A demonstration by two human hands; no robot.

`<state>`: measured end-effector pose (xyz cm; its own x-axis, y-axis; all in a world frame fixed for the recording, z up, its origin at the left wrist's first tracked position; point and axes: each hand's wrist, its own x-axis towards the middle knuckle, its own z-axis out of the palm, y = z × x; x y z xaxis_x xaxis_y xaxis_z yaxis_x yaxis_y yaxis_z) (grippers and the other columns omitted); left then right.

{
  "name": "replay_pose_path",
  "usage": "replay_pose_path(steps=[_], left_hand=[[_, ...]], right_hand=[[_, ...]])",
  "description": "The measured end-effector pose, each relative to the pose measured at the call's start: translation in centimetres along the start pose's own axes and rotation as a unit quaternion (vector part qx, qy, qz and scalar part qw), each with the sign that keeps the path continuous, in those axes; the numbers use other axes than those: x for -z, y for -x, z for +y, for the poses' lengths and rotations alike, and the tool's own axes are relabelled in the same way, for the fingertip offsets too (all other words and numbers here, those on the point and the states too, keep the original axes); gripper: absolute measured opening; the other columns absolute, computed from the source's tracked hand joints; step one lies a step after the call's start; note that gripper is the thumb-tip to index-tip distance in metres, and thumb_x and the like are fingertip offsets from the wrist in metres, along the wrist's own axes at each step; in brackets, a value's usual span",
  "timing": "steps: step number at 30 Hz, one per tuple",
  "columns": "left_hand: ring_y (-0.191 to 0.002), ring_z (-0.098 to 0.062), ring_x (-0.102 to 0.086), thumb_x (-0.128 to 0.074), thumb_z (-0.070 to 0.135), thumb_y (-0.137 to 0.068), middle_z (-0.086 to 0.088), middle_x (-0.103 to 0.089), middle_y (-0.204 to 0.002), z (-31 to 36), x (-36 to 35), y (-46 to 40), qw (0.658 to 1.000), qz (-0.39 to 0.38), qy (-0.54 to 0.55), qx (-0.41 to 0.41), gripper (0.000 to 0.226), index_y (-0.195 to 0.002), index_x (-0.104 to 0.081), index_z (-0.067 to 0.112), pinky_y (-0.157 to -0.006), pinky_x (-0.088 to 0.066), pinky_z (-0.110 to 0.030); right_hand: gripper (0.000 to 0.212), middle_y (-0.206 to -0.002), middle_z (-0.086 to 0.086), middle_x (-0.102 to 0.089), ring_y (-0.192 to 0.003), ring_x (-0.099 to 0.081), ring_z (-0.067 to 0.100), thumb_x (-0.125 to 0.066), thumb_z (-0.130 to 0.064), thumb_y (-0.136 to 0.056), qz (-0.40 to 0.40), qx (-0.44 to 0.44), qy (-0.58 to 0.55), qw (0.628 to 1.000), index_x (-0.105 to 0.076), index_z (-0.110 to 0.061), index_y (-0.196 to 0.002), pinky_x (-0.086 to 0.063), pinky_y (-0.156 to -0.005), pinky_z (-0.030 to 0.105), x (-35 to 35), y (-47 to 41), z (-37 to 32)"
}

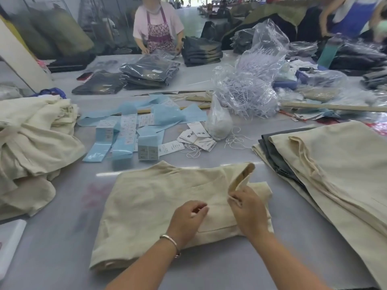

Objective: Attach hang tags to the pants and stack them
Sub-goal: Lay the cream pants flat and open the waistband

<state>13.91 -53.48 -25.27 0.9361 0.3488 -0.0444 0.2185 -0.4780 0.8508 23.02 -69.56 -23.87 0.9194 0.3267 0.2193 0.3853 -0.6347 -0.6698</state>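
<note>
Folded cream pants [159, 208] of coarse, linen-like weave lie low in the frame's centre on the smooth grey table [62, 237]. The right hand [248, 208] pinches a raised fold at the waistband; the left hand [188, 218] rests on the cloth, fingers loosely curled — holding nothing. White paper hang tags [196, 138] with strings lie mid-frame; a flat cream stack [335, 164] sits right.

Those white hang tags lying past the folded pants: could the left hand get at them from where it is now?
Probably yes. The left hand rests with loosely curled fingers on the folded cream pants, holding nothing I can see. The hang tags lie in the open beyond them, nothing standing between, though it looks like a stretch forward.
</note>
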Motion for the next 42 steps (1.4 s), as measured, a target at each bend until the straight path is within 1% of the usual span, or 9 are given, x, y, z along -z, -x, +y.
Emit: replay_pose_path(steps=[3,9,13,20,23,28,33,38,42], left_hand=[[-0.080,-0.011,-0.066,-0.062,0.029,-0.094,0.006,-0.070,-0.082,3.0,-2.4,-1.5,0.975,-0.082,0.194,0.070,0.011,-0.088,-0.071,0.025,-0.069,-0.057,-0.030],[-0.057,-0.014,-0.034,-0.059,0.006,-0.089,0.003,-0.038,-0.053,3.6,-4.7,-4.4,0.976,0.036,0.177,0.123,0.037,-0.057,-0.044,0.017,-0.057,-0.030,-0.029],[-0.053,-0.013,-0.030,-0.057,0.012,-0.095,0.009,-0.036,-0.049,2.5,-5.2,-5.7,0.952,0.080,0.243,0.166,0.042,-0.057,-0.042,0.021,-0.055,-0.027,-0.030],[-0.046,-0.010,-0.034,-0.058,0.024,-0.096,0.013,-0.039,-0.045,2.9,-5.0,-6.9,0.964,0.093,0.205,0.139,0.041,-0.056,-0.049,0.022,-0.051,-0.031,-0.028],[-0.053,-0.014,-0.047,-0.061,0.016,-0.092,0.003,-0.054,-0.059,3.5,-5.1,-7.1,0.966,0.143,0.177,0.122,0.015,-0.080,-0.054,0.021,-0.057,-0.042,-0.031],[-0.071,-0.012,-0.056,-0.048,-0.011,-0.079,0.006,-0.057,-0.079,5.0,-4.8,-7.4,0.990,0.107,-0.060,-0.065,0.035,-0.079,-0.063,0.020,-0.070,-0.044,-0.027],[-0.114,-0.024,-0.056,-0.044,0.009,-0.092,-0.001,-0.048,-0.134,5.4,-4.4,-9.2,0.979,-0.014,-0.205,-0.019,0.042,-0.131,-0.058,0.018,-0.094,-0.044,-0.035],[-0.134,-0.011,-0.042,-0.049,0.054,-0.074,0.015,-0.010,-0.160,5.8,-4.4,-10.4,0.971,-0.029,-0.235,0.022,0.086,-0.151,-0.026,0.022,-0.099,-0.038,-0.027],[-0.134,-0.018,-0.043,-0.049,0.018,-0.072,0.016,0.021,-0.159,4.9,-3.6,-11.3,0.962,-0.083,-0.255,0.039,0.099,-0.155,0.005,0.023,-0.083,-0.048,-0.028]], right_hand=[[0.010,-0.074,-0.010,-0.050,-0.066,-0.049,0.007,-0.068,0.001,-0.081,-0.007,0.047,-0.052,0.998,-0.073,-0.007,-0.082,-0.036,-0.060,0.013,-0.4,1.7,-0.6],[0.011,-0.075,-0.006,-0.058,-0.070,-0.055,0.006,-0.069,-0.003,-0.083,0.001,0.015,-0.102,0.995,-0.075,-0.011,-0.086,-0.039,-0.064,0.010,1.6,2.1,1.0],[0.017,-0.064,-0.007,-0.058,-0.059,-0.053,0.007,-0.066,-0.002,-0.083,0.091,-0.137,-0.158,0.974,-0.070,-0.018,-0.089,-0.041,-0.058,0.017,3.2,1.1,3.4],[0.027,-0.056,-0.011,-0.048,-0.053,-0.046,0.004,-0.051,-0.007,-0.092,0.019,-0.218,-0.187,0.958,-0.070,-0.021,-0.103,-0.037,-0.052,0.017,4.5,-0.2,7.3],[0.026,-0.089,-0.003,-0.049,-0.092,-0.048,0.018,-0.051,-0.019,-0.092,-0.042,-0.180,0.038,0.982,-0.071,-0.022,-0.107,-0.042,-0.075,0.031,4.4,-1.1,7.9],[0.022,-0.095,-0.003,-0.048,-0.097,-0.044,0.023,-0.062,-0.045,-0.083,-0.044,-0.041,0.264,0.963,-0.068,-0.024,-0.082,-0.024,-0.080,0.036,3.3,-3.0,6.2],[0.015,-0.080,0.001,-0.063,-0.074,-0.054,0.030,-0.061,0.003,-0.062,-0.056,0.109,0.066,0.990,-0.054,-0.009,-0.057,-0.043,-0.061,0.036,2.8,-4.0,6.1],[0.033,-0.129,-0.011,-0.062,-0.115,-0.059,0.003,-0.067,0.007,-0.068,-0.109,0.122,-0.073,0.984,-0.042,-0.008,-0.052,-0.052,-0.077,0.031,2.8,-3.6,7.3],[0.020,-0.083,-0.022,-0.068,-0.068,-0.058,-0.011,-0.054,0.012,-0.064,-0.219,0.054,-0.164,0.960,-0.069,-0.002,-0.067,-0.043,-0.055,0.025,3.3,-4.1,7.3]])
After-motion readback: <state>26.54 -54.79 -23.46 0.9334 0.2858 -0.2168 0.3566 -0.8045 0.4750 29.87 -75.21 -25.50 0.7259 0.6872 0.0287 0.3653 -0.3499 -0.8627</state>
